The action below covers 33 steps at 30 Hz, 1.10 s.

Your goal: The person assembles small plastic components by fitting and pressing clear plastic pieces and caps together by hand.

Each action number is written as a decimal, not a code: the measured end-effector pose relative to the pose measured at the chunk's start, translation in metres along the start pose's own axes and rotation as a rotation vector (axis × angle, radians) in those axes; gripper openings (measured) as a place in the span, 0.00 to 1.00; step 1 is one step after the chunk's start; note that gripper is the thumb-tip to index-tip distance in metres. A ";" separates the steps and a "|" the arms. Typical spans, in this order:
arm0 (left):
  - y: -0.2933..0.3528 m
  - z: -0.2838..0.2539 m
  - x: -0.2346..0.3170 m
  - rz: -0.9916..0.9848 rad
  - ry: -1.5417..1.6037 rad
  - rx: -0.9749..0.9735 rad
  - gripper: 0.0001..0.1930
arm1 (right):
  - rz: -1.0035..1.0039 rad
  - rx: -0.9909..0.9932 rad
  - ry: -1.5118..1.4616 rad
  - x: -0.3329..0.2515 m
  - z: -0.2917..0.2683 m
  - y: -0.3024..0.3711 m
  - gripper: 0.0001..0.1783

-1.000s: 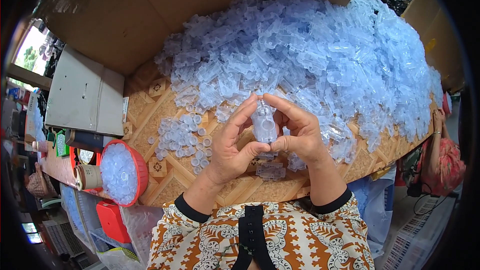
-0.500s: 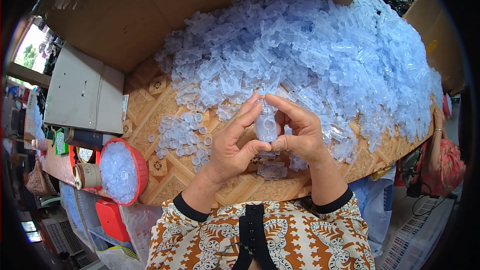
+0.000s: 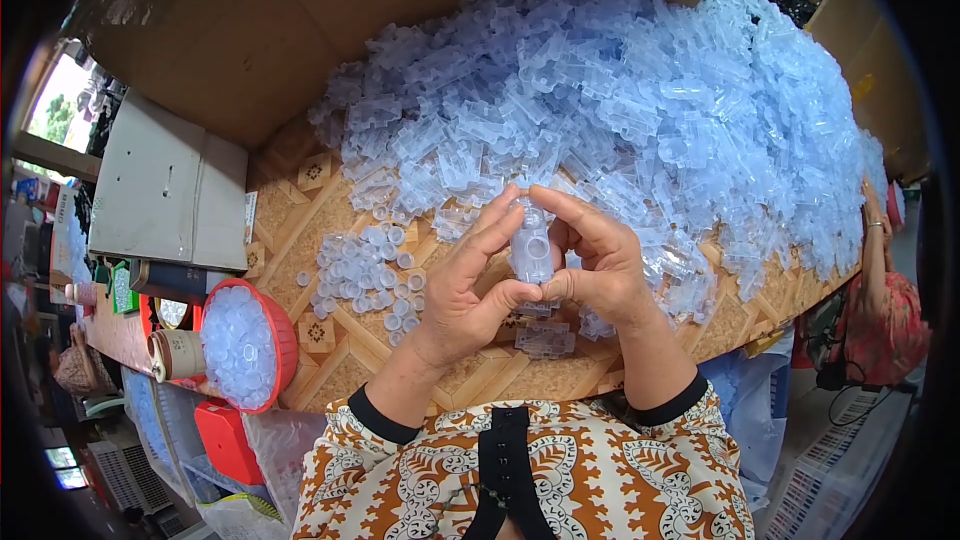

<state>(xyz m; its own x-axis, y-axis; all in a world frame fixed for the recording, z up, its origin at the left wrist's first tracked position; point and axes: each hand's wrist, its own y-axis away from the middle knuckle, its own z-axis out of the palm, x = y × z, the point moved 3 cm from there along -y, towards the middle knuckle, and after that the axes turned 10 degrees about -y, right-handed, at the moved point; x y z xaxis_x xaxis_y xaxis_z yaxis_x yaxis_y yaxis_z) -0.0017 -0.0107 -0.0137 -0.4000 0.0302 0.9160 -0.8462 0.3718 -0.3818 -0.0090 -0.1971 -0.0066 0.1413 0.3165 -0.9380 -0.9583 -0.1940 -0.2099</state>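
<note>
Between my two hands a clear plastic piece with a round opening [image 3: 535, 245] stands roughly upright above the table. Thumb and fingers of my left hand [image 3: 470, 275] close on its left side, and my right hand [image 3: 600, 260] closes on its right side. Both thumbs meet at its lower end, and the forefingers reach its top. To the left of my left hand lies a loose group of small clear round caps [image 3: 360, 270]. Several clear plastic pieces [image 3: 545, 338] lie on the table just below my hands.
A large heap of clear plastic pieces [image 3: 620, 100] covers the table's far and right side, before a cardboard wall [image 3: 230, 30]. At left stands a red basin [image 3: 284, 340] full of clear caps, near a cardboard box [image 3: 150, 180]. Another person's arm [image 3: 874, 250] reaches in at right.
My hands and the plastic piece keep almost the same place and pose. At the right, the other person's hand has moved up toward the heap.
</note>
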 end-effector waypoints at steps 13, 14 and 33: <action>0.000 -0.004 0.004 -0.068 -0.121 -0.119 0.29 | -0.250 0.028 0.468 -0.007 0.011 0.003 0.42; 0.002 -0.003 0.004 -0.167 -0.057 -0.157 0.28 | -0.283 0.042 0.556 -0.008 0.013 0.003 0.42; 0.152 -0.019 0.026 -0.473 0.154 0.236 0.20 | -0.051 -0.343 0.428 0.033 0.061 0.020 0.29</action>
<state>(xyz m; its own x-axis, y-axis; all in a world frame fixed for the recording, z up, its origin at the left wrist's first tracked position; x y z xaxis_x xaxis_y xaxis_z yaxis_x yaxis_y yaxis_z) -0.1336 0.0642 -0.0459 0.0840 0.0528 0.9951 -0.9843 0.1600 0.0746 -0.0385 -0.1342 -0.0249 0.3420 -0.0583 -0.9379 -0.8219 -0.5023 -0.2685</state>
